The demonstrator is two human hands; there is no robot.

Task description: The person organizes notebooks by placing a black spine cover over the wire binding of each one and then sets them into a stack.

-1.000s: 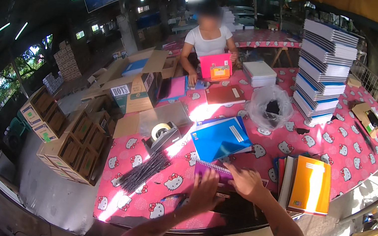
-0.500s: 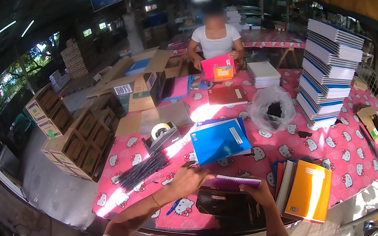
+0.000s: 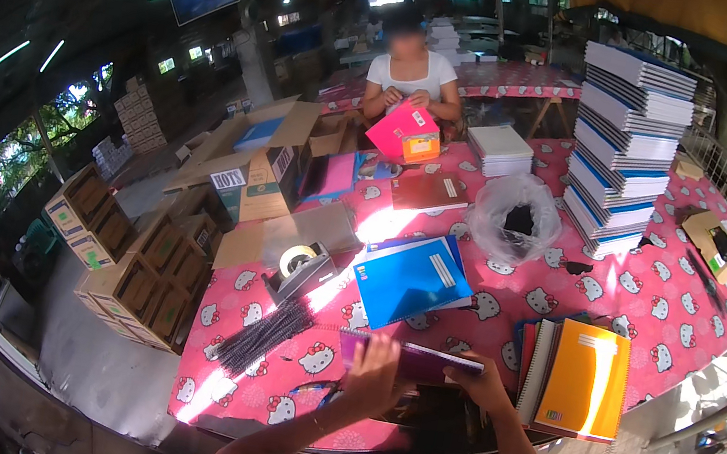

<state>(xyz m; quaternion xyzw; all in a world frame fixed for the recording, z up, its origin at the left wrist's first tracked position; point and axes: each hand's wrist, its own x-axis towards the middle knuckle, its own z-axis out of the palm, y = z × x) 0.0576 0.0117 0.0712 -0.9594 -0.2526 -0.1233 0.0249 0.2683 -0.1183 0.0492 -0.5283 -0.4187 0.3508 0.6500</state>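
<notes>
A purple spiral notebook (image 3: pixel 426 367) is tilted up in front of me, its wire-bound edge at the top. My right hand (image 3: pixel 475 375) grips its right end. Across the cover's left half lies my left hand (image 3: pixel 375 370), fingers stretched upward and slightly blurred. Beneath my hands, a dark case or box (image 3: pixel 443 411) sits at the table's near edge, partly hidden. A heap of black binding coils (image 3: pixel 266 338) lies left of my left hand. To the right of my right hand are stacked spiral notebooks with a yellow one (image 3: pixel 588 378) on top.
Blue notebooks (image 3: pixel 412 284) lie ahead, a tape dispenser (image 3: pixel 299 272) left of them. Beyond are a plastic bag (image 3: pixel 515 220) and a tall notebook stack (image 3: pixel 624 156). Across the table, a person (image 3: pixel 414 80) handles pink notebooks (image 3: pixel 402 132). Cartons (image 3: pixel 259 184) stand at the left.
The purple notebook has shifted left and tilted up more. My left hand has moved from its left end onto its cover. Across the table, the person's hands have come together over the pink notebooks.
</notes>
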